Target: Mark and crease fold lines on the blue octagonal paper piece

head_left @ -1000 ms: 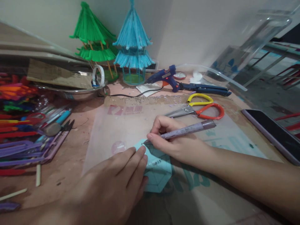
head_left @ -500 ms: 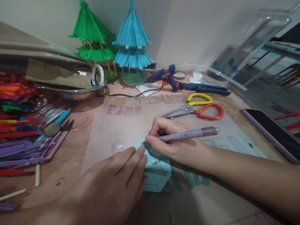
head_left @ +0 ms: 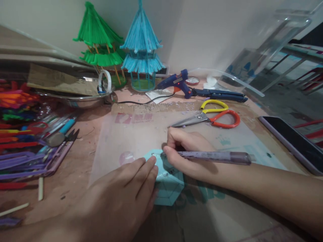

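Note:
A light-blue octagon-like piece of card (head_left: 169, 188) with dark ruled lines and small writing lies on a translucent plastic sheet (head_left: 106, 144). My left hand (head_left: 123, 191) lies flat over the card's left side, fingers stretched out and pressing on it. Between the thumb and fingers of my right hand (head_left: 186, 151) is a purple pen (head_left: 214, 157), tilted so that its back end points right. The pen's tip is hidden behind the thumb, close to the card's upper edge. Scissors (head_left: 209, 116) with yellow and red handles rest just beyond my right hand.
Behind stand a green pipe-cleaner pavilion (head_left: 101, 33) and a blue one (head_left: 141, 37). A glue gun (head_left: 176, 82) trails a black cord. Pliers (head_left: 68, 144) and pipe cleaners (head_left: 17, 158) crowd the left, below a metal bowl (head_left: 83, 101). A phone (head_left: 290, 143) lies at right.
My right hand has shifted slightly right, and the pen has tipped lower, its back end swinging down and right. My left hand stays in place on the card.

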Action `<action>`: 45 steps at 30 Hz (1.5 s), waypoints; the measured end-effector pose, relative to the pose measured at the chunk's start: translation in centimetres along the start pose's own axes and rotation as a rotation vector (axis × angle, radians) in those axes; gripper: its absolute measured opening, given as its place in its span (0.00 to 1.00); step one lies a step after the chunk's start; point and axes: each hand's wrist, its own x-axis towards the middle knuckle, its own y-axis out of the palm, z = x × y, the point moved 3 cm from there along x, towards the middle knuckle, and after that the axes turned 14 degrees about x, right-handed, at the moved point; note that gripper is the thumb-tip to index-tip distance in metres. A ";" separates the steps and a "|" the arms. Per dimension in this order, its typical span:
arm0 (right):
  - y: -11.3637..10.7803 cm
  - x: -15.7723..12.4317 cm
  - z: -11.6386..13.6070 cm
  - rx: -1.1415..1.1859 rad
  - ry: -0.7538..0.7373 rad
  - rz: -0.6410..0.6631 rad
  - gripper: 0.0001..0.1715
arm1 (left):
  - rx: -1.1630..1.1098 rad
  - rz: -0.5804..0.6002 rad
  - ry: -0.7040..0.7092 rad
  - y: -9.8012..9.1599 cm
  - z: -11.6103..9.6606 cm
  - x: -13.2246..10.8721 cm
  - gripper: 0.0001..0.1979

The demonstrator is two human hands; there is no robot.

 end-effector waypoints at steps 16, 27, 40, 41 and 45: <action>-0.8 0.3 0.1 -0.073 0.104 0.002 0.13 | 0.062 -0.040 0.120 0.2 -0.1 -0.2 0.19; -2.7 0.9 0.7 0.248 0.230 -0.159 0.12 | -0.017 -0.066 0.005 -0.5 0.3 0.8 0.17; -6.0 -0.3 5.2 0.138 0.060 -0.060 0.09 | -0.305 0.082 -0.147 -2.4 3.1 2.3 0.23; -5.4 -0.8 4.8 0.122 0.059 -0.014 0.10 | -0.366 0.117 -0.183 -2.0 3.3 2.1 0.29; -3.3 -3.3 2.7 -0.098 -0.109 0.151 0.13 | -0.515 0.221 -0.258 -1.0 3.2 2.0 0.34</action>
